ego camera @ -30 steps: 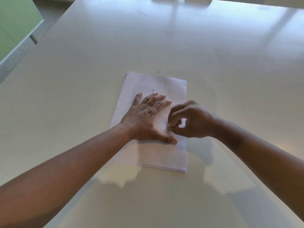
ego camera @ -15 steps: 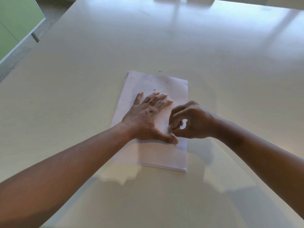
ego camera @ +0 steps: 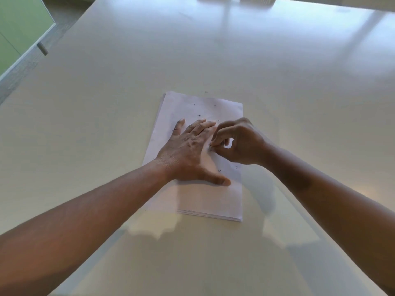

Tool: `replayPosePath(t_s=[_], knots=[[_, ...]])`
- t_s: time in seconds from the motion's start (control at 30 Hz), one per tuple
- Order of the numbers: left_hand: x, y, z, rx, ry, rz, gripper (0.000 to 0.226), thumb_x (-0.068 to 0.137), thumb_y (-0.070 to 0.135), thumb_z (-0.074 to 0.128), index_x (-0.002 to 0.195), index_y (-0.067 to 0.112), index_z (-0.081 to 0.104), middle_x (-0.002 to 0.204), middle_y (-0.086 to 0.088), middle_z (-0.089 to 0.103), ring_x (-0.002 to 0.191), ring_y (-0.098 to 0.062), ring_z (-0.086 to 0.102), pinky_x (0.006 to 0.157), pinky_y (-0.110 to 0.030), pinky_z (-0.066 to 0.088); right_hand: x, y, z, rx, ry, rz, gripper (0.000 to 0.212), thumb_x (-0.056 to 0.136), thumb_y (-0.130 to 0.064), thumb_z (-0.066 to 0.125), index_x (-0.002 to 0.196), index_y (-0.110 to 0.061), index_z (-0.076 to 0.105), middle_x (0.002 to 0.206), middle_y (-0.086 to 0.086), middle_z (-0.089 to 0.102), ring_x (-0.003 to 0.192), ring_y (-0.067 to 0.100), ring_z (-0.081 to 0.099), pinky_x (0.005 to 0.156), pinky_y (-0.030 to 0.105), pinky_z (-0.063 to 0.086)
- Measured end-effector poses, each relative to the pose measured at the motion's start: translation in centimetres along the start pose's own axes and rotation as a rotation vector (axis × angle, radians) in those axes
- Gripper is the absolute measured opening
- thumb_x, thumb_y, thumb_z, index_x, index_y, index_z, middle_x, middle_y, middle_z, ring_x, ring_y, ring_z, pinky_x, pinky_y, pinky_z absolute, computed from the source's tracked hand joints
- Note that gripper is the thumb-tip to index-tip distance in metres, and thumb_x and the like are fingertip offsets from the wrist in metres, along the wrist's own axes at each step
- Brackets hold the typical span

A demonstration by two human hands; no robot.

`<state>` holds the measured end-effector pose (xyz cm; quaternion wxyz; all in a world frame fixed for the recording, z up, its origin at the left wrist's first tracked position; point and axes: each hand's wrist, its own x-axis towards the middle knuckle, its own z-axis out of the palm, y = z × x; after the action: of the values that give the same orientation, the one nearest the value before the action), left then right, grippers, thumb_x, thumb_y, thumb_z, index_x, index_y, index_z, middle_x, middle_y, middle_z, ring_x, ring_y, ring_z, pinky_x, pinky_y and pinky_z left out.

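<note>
A thin stack of white paper (ego camera: pixel 210 201) lies on the pale table (ego camera: pixel 277 86), long side pointing away from me. My left hand (ego camera: pixel 190 150) presses flat on the top sheet, fingers spread and thumb stretched out to the right. My right hand (ego camera: pixel 237 144) hovers just right of it, thumb and forefinger pinched together on a tiny bit at the sheet, beside my left forefinger. The bit is too small to make out. Several small dark specks (ego camera: pixel 199 115) lie scattered on the paper.
The table's left edge runs diagonally at the upper left, with grey floor and a green panel (ego camera: pixel 19 28) beyond it. One dark speck (ego camera: pixel 206 92) lies on the table just past the paper's far edge.
My right hand's pinch has shifted a little away from me and to the left, closer to my left fingers. My left hand stays flat on the paper.
</note>
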<state>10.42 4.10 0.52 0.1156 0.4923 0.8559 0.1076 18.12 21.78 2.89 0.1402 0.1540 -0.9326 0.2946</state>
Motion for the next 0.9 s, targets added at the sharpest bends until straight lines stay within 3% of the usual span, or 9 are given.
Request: replayPosePath(t_s=[0.2,0.37,0.47,0.53,0.67,0.9], knots=[[0.0,0.0,-0.1,-0.023,-0.003,0.002,0.146,0.049,0.108,0.045,0.164,0.027,0.007,0.172,0.012,0.005,0.156,-0.004,-0.011,0.126,-0.052,-0.010,-0.6,-0.2,-0.4,0.028,-0.147,-0.076,0.011,0.074,0.003,0.078,0.073,-0.008,0.076,0.076,0.002,0.071,0.065,0.010,0.058,0.068,0.012,0.045],[0.0,0.1,0.0,-0.014,0.004,-0.002,0.147,0.048,0.107,0.045,0.164,0.026,0.006,0.172,0.011,0.007,0.157,-0.004,-0.010,0.126,-0.052,-0.008,0.6,-0.1,0.6,0.000,-0.046,-0.110,0.017,0.074,0.012,0.074,0.071,-0.004,0.073,0.080,0.005,0.073,0.077,0.017,0.064,0.076,0.015,0.047],[-0.1,0.1,0.0,-0.034,0.003,-0.011,0.148,0.048,0.107,0.048,0.164,0.026,0.006,0.172,0.012,0.007,0.156,-0.003,-0.011,0.126,-0.051,-0.010,-0.1,0.2,-0.3,0.025,-0.117,-0.149,0.016,0.078,0.012,0.072,0.072,-0.003,0.072,0.080,0.004,0.072,0.081,0.009,0.059,0.083,0.009,0.040],[-0.1,0.0,0.0,-0.032,0.001,-0.017,0.149,0.047,0.107,0.047,0.165,0.025,0.005,0.172,0.012,0.005,0.156,-0.002,-0.012,0.126,-0.050,-0.010,-0.2,0.5,-0.8,0.009,-0.146,-0.166,0.016,0.078,0.012,0.072,0.072,-0.003,0.072,0.079,0.003,0.072,0.080,0.012,0.058,0.084,0.007,0.037],[0.0,0.1,0.1,-0.034,0.013,-0.011,0.148,0.045,0.108,0.046,0.163,0.027,0.009,0.171,0.013,0.009,0.156,-0.002,-0.010,0.126,-0.051,-0.009,0.6,0.2,0.4,0.016,-0.090,-0.225,0.015,0.079,0.013,0.071,0.071,0.000,0.070,0.083,0.005,0.071,0.087,0.022,0.063,0.090,0.018,0.044],[0.0,0.0,-0.1,-0.043,0.000,-0.013,0.149,0.046,0.108,0.046,0.164,0.027,0.008,0.172,0.012,0.008,0.156,-0.003,-0.010,0.126,-0.051,-0.010,0.7,0.5,-1.0,0.039,-0.205,-0.223,0.018,0.076,0.015,0.072,0.071,-0.002,0.071,0.079,0.004,0.071,0.081,0.018,0.061,0.085,0.012,0.041]])
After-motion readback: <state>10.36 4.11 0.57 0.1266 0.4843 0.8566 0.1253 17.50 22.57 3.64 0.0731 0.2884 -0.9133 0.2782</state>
